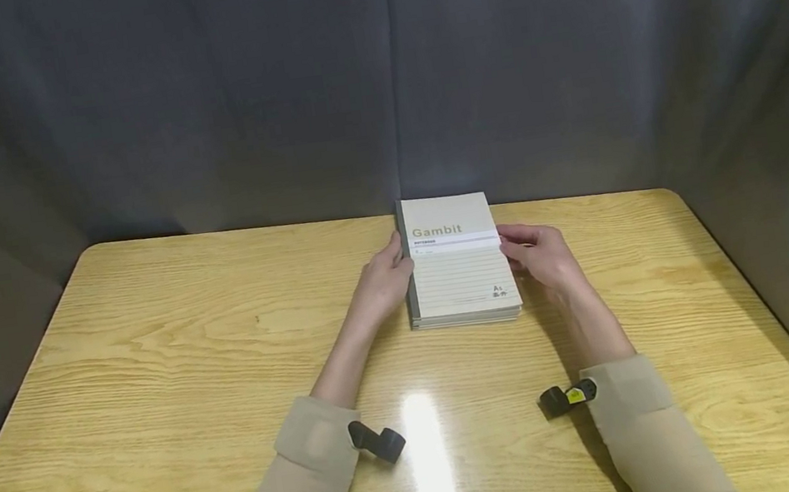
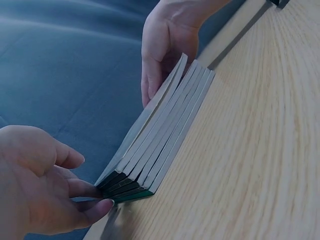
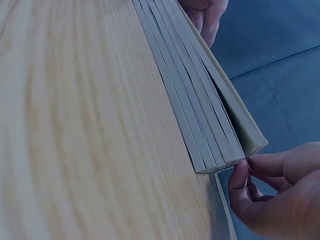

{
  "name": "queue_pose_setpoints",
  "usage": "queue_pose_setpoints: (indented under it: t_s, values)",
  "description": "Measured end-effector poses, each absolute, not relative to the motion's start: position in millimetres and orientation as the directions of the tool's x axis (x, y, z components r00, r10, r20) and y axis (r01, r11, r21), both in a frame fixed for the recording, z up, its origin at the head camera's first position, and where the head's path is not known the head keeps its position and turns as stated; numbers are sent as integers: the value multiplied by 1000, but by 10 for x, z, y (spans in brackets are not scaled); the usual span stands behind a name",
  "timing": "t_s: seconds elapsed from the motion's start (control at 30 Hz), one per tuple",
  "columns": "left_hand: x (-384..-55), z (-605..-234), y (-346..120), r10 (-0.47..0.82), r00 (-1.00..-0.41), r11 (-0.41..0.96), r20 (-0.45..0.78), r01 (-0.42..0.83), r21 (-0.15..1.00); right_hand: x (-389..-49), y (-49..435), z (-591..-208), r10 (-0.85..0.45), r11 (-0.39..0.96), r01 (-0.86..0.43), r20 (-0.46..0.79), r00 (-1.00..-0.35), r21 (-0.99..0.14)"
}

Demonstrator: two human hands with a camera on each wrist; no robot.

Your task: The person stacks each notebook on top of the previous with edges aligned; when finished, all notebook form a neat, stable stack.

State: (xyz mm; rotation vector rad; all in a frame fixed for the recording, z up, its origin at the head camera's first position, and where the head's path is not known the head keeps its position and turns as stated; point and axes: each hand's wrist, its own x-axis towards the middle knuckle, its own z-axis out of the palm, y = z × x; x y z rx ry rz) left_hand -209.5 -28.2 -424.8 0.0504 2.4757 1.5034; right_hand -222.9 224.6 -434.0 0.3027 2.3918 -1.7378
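Note:
A stack of several notebooks (image 1: 461,278) lies at the far edge of the table, its top cover printed "Gambit" and its dark spines on the left. My left hand (image 1: 385,277) rests against the spine side, fingertips touching the spines. At the opposite side, my right hand (image 1: 541,255) has its thumb and curled fingers at the page edge. The top notebook (image 3: 250,127) is raised at this edge, leaving a wedge-shaped gap over the others. In the right wrist view, the right hand's fingertips (image 3: 240,169) pinch close at the near corner of the top notebook.
The wood-grain table (image 1: 178,377) spreads out on both sides of the stack. A dark grey curtain (image 1: 252,98) hangs right behind the far edge and at the sides. Small black cameras (image 1: 388,444) are strapped to both beige sleeves (image 1: 634,414).

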Motion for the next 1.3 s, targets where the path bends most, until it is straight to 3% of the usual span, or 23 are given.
queue_pose_setpoints:
  t_s: [0.2,0.5,1.03,1.3]
  values:
    - [-2104,-4222,-296,166,-964,449,-207,-113,886,-2221,2250,-4332,81,284,245,-231,-970,-927]
    - [-2107,-4204,-316,187,-953,299,-238,-175,938,-2190,2219,-4257,32,314,236,-238,-971,-920]
    - [-2110,-4196,-335,271,-926,241,-262,-198,950,-2152,2163,-4170,-21,388,239,-268,-963,-890]
    - [-2134,-4198,-330,309,-912,170,-270,-226,959,-2139,2156,-4141,-76,299,233,-267,-961,-925]
